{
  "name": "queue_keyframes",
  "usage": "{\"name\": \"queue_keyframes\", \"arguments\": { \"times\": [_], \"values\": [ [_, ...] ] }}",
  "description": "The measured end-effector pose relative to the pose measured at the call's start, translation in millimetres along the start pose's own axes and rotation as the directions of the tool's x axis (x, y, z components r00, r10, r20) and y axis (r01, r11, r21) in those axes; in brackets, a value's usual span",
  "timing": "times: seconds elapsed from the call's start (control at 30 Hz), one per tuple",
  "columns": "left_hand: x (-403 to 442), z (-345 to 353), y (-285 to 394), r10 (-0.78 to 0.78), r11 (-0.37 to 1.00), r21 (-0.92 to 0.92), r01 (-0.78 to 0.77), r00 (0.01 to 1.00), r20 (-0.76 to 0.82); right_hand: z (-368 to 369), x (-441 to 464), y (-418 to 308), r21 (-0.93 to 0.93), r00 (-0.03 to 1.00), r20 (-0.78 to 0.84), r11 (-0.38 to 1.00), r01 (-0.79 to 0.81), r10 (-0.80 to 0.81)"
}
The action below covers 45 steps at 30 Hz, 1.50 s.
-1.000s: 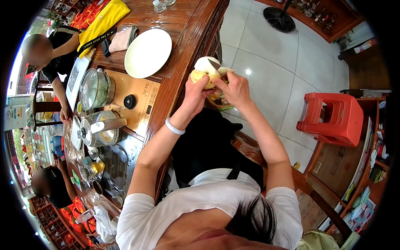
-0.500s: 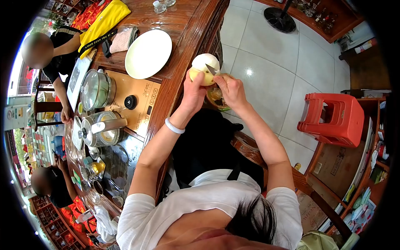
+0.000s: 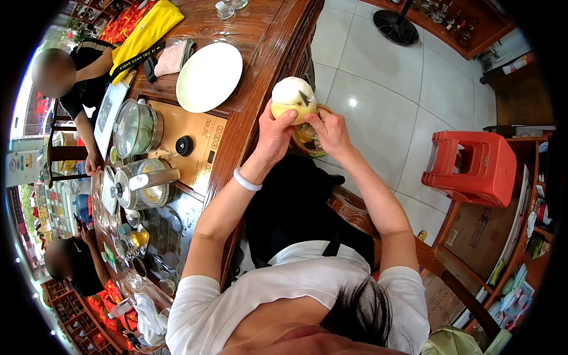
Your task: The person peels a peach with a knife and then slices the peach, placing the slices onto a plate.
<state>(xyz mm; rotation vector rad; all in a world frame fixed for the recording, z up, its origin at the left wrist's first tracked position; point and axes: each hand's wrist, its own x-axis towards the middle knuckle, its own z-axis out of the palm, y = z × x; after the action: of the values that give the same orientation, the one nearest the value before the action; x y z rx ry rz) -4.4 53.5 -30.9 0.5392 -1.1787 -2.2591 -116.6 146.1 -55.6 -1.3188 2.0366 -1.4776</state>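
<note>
A round yellow fruit [image 3: 294,94], its upper half peeled to white, sits in my left hand [image 3: 275,133], whose fingers wrap its near side with the thumb on the yellow skin. My right hand [image 3: 331,131] is closed on a small knife [image 3: 305,98], whose dark pointed blade lies against the fruit. The knife's handle is hidden in the fingers, and the right thumb presses close to the skin. Beneath the hands, partly covered, is a round container [image 3: 306,140] with what look like peelings in it.
To my left, the wooden table [image 3: 260,65] carries a white oval plate [image 3: 209,77], a glass pot [image 3: 138,127] and a glass kettle [image 3: 144,182]. Two people sit across it. Red stacked stools [image 3: 470,168] stand at the right on the tiled floor.
The fruit has turned slightly in my hands. The right hand and knife have shifted, and the blade now shows higher against the white part. My left thumb lies flatter across the skin.
</note>
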Motion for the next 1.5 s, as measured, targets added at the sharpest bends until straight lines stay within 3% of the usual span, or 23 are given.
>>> {"name": "queue_keyframes", "arguments": {
  "times": [0.1,0.17,0.23,0.4,0.5,0.57,0.63,0.67,0.73,0.77,0.87,1.07,1.5],
  "values": [
    [0,1,-3,0.028,0.999,0.022,-0.027,0.999,-0.03,5,-4,-2,0.02,0.999,-0.042,0.999,0.035,-0.035],
    [-1,2,-6,0.043,0.996,-0.077,-0.052,0.993,-0.107,9,-3,-4,0.003,0.995,-0.08,0.998,0.063,-0.062],
    [-1,4,-8,0.07,0.996,-0.037,-0.076,0.989,-0.13,11,0,-9,-0.009,0.968,-0.197,0.987,0.16,-0.159],
    [0,3,-3,0.145,0.989,0.045,-0.141,0.983,-0.111,10,0,-11,0.074,0.99,-0.121,0.993,0.088,-0.078],
    [1,2,-1,0.104,0.995,-0.003,-0.105,0.99,-0.095,4,-4,-16,0.093,0.993,-0.089,0.992,0.081,-0.073],
    [7,-3,-3,-0.03,0.993,-0.118,0.016,0.992,-0.119,-4,-3,-17,0.05,0.99,-0.091,0.992,0.117,-0.112],
    [5,7,7,-0.134,0.972,-0.208,0.107,0.984,-0.119,-12,2,-15,0.074,0.995,-0.094,0.997,-0.03,0.037],
    [4,7,10,-0.183,0.957,-0.242,0.157,0.979,-0.088,-12,4,-9,0.075,0.995,-0.095,0.997,-0.029,0.036],
    [6,-2,8,-0.236,0.948,-0.225,0.225,0.971,-0.023,-12,8,-1,0.059,0.985,-0.007,0.984,-0.17,0.171],
    [6,-5,6,-0.292,0.933,-0.206,0.294,0.955,0.04,-11,8,1,0.111,0.981,0.017,0.974,-0.196,0.195],
    [5,1,11,-0.344,0.918,-0.211,0.337,0.939,0.004,-11,9,7,0.057,0.98,0.091,0.982,-0.18,0.174],
    [7,-4,10,-0.352,0.904,-0.22,0.366,0.931,0.1,-18,13,-3,0.004,0.986,0.082,0.989,-0.148,0.147],
    [6,-3,10,-0.381,0.902,-0.191,0.387,0.922,0.068,-20,15,-7,0.058,0.985,0.095,0.988,-0.146,0.141]
  ]
}}
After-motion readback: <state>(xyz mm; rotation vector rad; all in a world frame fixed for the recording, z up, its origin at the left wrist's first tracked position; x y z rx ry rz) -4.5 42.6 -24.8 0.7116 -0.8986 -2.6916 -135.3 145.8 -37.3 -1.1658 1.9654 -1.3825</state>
